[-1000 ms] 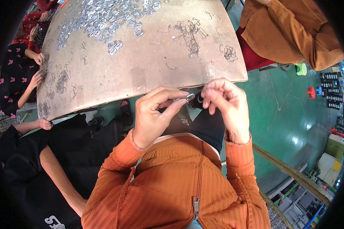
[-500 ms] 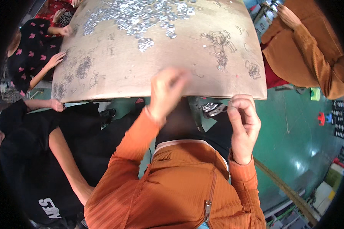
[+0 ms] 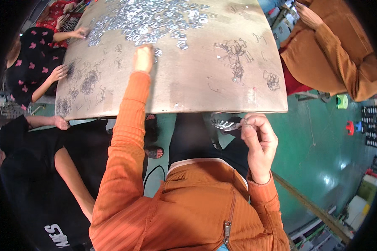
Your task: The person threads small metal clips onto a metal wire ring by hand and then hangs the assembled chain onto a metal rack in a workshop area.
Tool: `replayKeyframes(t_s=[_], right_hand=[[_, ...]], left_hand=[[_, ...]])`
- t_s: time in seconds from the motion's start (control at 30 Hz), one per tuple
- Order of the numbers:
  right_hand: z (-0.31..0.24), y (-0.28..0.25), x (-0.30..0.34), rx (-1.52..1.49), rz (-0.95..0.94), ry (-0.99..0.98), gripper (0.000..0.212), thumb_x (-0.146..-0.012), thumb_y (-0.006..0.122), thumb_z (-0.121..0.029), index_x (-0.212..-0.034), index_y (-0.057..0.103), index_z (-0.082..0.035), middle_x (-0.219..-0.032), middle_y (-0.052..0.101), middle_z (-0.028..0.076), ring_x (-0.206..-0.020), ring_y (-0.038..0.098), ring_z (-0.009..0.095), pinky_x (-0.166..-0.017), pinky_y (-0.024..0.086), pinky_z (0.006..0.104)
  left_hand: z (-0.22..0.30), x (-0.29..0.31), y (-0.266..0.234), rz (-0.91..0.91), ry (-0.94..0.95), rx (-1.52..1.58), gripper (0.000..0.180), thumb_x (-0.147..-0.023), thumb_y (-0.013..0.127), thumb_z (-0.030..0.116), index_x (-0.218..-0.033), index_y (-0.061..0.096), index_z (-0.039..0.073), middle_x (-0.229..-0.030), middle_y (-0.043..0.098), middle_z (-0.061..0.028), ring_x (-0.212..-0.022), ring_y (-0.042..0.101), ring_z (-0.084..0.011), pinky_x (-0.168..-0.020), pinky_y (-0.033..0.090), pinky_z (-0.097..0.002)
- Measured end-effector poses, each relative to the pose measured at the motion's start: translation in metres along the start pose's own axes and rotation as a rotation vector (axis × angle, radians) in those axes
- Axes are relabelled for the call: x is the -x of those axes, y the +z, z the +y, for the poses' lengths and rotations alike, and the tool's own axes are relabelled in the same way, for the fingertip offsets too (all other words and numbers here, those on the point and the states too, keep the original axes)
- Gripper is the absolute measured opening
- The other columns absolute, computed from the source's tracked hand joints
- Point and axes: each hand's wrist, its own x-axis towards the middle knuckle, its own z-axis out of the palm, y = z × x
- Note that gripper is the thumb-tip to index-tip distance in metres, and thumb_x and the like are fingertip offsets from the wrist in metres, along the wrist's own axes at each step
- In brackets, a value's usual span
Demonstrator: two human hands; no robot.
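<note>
My left hand (image 3: pixel 143 59) reaches far over the table, at the near edge of a spread of small shiny metal ring-shaped pieces (image 3: pixel 144 21). Its fingers are curled down and drawn together; whatever is under them is hidden. One or two loose pieces (image 3: pixel 157 52) lie just right of that hand. Off the table's front edge, my right hand (image 3: pixel 260 144) pinches between thumb and fingers the end of a thin wire. Several shiny metal pieces (image 3: pixel 225 124) hang in a row from this wire, left of the fingertips.
Dark bent wires lie in tangles on the table (image 3: pixel 184 90): one heap (image 3: pixel 236 54) at right, a smaller one (image 3: pixel 272 80) near the right edge, others (image 3: pixel 89 81) at left. Co-workers sit along the left side; another person in brown (image 3: pixel 326 46) sits at right.
My left hand has moved from beside the front edge forward and left to the metal pieces. My right hand has shifted slightly left and nearer to me, still holding the strung wire.
</note>
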Motion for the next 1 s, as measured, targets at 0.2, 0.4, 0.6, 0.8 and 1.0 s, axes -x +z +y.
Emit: replayKeyframes(t_s=[0.2, 0.4, 0.6, 0.8, 1.0], right_hand=[[0.001, -0.003, 0.001, -0.145, -0.089, 0.106, 0.004, -0.089, 0.05, 0.001, -0.091, 0.053, 0.001, -0.086, 0.06, 0.007, -0.063, 0.054, 0.005, -0.043, 0.035, 0.0152], [0.017, -0.008, -0.004, -0.21, -0.136, 0.09, 0.009, -0.087, 0.053, 0.001, -0.094, 0.049, -0.001, -0.086, 0.059, 0.007, -0.064, 0.054, 0.006, -0.046, 0.039, 0.0158], [0.019, -0.008, -0.008, -0.321, -0.148, 0.21, 0.034, -0.084, 0.057, 0.001, -0.11, 0.036, -0.005, -0.083, 0.061, 0.008, -0.062, 0.057, 0.01, -0.046, 0.04, 0.0163], [0.021, -0.011, -0.01, -0.39, -0.144, 0.233, 0.04, -0.083, 0.058, 0.002, -0.116, 0.035, -0.005, -0.084, 0.061, 0.009, -0.062, 0.058, 0.012, -0.045, 0.041, 0.0172], [0.023, -0.026, -0.024, -0.265, -0.182, 0.22, 0.03, -0.081, 0.054, 0.003, -0.111, 0.048, 0.0, -0.082, 0.063, 0.008, -0.06, 0.058, 0.011, -0.044, 0.04, 0.0172]], left_hand=[[0.001, 0.027, -0.017, 0.093, -0.006, 0.188, 0.018, -0.078, 0.057, 0.004, -0.095, 0.064, 0.001, -0.086, 0.066, -0.0159, -0.076, 0.064, -0.0247, -0.068, 0.05, -0.0346], [0.146, 0.112, -0.096, -0.262, -0.231, 1.17, 0.016, -0.082, 0.063, 0.004, -0.098, 0.062, 0.0, -0.086, 0.063, -0.002, -0.076, 0.056, -0.0068, -0.072, 0.045, -0.0203], [0.194, 0.149, -0.128, -0.446, -0.238, 1.459, 0.016, -0.081, 0.062, -0.004, -0.097, 0.059, -0.003, -0.088, 0.062, -0.004, -0.077, 0.059, -0.006, -0.066, 0.047, -0.0182], [0.201, 0.157, -0.13, -0.461, -0.154, 1.502, 0.017, -0.081, 0.062, -0.005, -0.097, 0.058, -0.004, -0.089, 0.062, -0.0053, -0.08, 0.059, -0.0086, -0.068, 0.048, -0.0197], [0.191, 0.166, -0.125, -0.448, -0.154, 1.582, 0.017, -0.081, 0.061, -0.007, -0.097, 0.057, -0.005, -0.092, 0.06, -0.0066, -0.083, 0.058, -0.0093, -0.073, 0.047, -0.0207]])
